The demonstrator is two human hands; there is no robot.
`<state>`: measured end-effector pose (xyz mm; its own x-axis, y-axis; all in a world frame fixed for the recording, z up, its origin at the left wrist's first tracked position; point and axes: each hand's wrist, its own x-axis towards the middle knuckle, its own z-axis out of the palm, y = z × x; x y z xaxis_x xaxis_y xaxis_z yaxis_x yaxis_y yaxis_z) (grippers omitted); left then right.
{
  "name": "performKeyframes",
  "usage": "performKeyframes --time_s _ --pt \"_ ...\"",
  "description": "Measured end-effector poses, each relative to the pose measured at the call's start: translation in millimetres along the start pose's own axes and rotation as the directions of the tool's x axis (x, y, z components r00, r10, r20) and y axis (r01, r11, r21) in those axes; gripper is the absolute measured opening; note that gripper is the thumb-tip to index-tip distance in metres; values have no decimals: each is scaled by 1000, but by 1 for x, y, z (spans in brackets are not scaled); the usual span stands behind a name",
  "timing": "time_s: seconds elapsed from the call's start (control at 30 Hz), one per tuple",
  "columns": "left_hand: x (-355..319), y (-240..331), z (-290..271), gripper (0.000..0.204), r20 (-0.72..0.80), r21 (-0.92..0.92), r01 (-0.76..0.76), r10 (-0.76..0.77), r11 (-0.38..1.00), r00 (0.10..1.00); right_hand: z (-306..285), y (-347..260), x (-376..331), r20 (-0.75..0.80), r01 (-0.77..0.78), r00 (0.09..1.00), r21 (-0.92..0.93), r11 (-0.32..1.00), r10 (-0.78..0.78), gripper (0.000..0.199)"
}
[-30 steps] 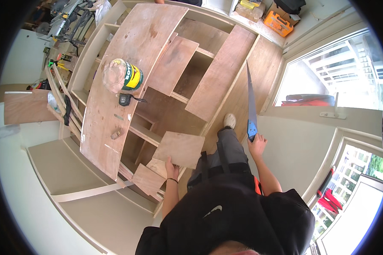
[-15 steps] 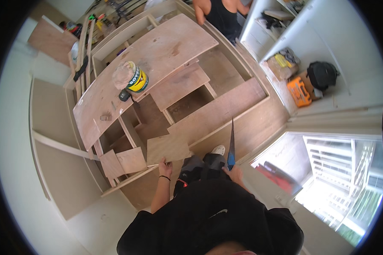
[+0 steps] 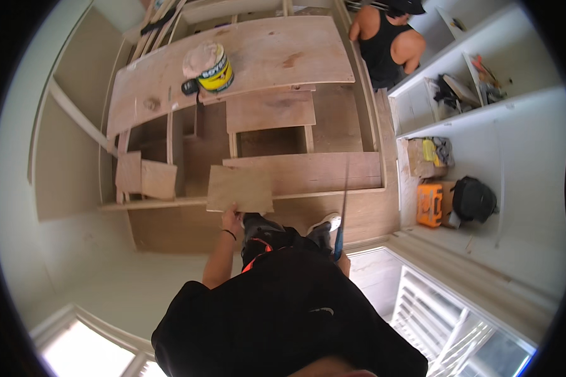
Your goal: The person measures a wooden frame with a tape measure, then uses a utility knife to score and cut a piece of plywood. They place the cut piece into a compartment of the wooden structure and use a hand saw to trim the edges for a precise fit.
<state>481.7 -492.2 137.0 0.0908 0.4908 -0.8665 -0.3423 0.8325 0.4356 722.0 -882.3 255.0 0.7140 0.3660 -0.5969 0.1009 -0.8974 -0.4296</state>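
Note:
My left hand (image 3: 232, 220) grips the near edge of a small plywood piece (image 3: 240, 190), fingers closed on it. That piece overlaps the front edge of a low wooden frame (image 3: 295, 195) with open compartments. On my right, a handsaw (image 3: 342, 235) with a blue handle points away from me, its thin blade seen nearly edge-on. My right hand (image 3: 344, 264) is closed round its handle, partly hidden by my body. Beyond lies a large plywood sheet (image 3: 277, 50), bearing a tub (image 3: 217, 74) with a yellow and green label.
Two small board offcuts (image 3: 146, 177) rest at the frame's front left. A dark tool (image 3: 190, 86) sits beside the tub. Another person (image 3: 383, 47) crouches at the far right. White shelving (image 3: 446, 119) holds an orange case (image 3: 429, 205) and a black backpack (image 3: 473, 199). My shoe (image 3: 331, 221) is near the saw.
My view has turned to the right, bringing more of the shelving and the other person into sight. Both hands keep their holds, and the saw now appears more edge-on.

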Motion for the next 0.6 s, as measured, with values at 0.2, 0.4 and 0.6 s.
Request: performKeyframes --time_s 0.2,0.4,0.6 --pt "-47 -90 9 27 -87 -189 -113 98 975 991 -115 48 12 199 38 979 68 997 -51 30" --pt "-65 -111 18 30 -134 -207 -162 136 965 982 -154 45 54 235 423 895 -176 889 -379 34" --pt "-40 -106 15 43 -186 -97 -174 154 980 970 -195 -40 94 274 655 753 -408 636 -599 34"
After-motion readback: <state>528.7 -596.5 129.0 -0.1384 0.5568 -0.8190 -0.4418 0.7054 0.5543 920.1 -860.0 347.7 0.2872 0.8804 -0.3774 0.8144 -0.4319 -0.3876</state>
